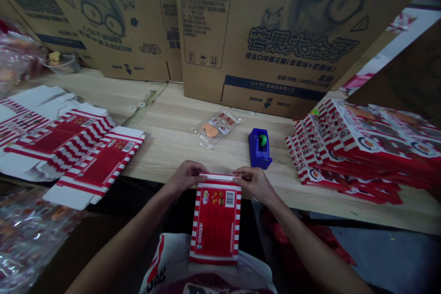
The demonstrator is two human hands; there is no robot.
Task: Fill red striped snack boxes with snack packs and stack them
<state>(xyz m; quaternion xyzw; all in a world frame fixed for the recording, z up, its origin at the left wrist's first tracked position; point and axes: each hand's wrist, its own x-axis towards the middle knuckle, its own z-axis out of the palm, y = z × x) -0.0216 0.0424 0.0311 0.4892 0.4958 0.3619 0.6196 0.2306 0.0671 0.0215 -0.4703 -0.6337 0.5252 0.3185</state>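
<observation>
A red and white striped box (216,220) stands against the front edge of the wooden table (172,133), its lower end resting on my lap. My left hand (188,177) grips its top left corner with closed fingers. My right hand (253,181) pinches the top right corner, at the white flap. Just beyond my hands lie a clear packet with orange pieces (215,127) and a blue tape dispenser (259,148).
Flat striped boxes (79,151) are spread out on the left, and a stack of them (361,147) sits on the right. Large cardboard cartons (268,32) stand along the back. Clear plastic packets (24,234) lie at the lower left.
</observation>
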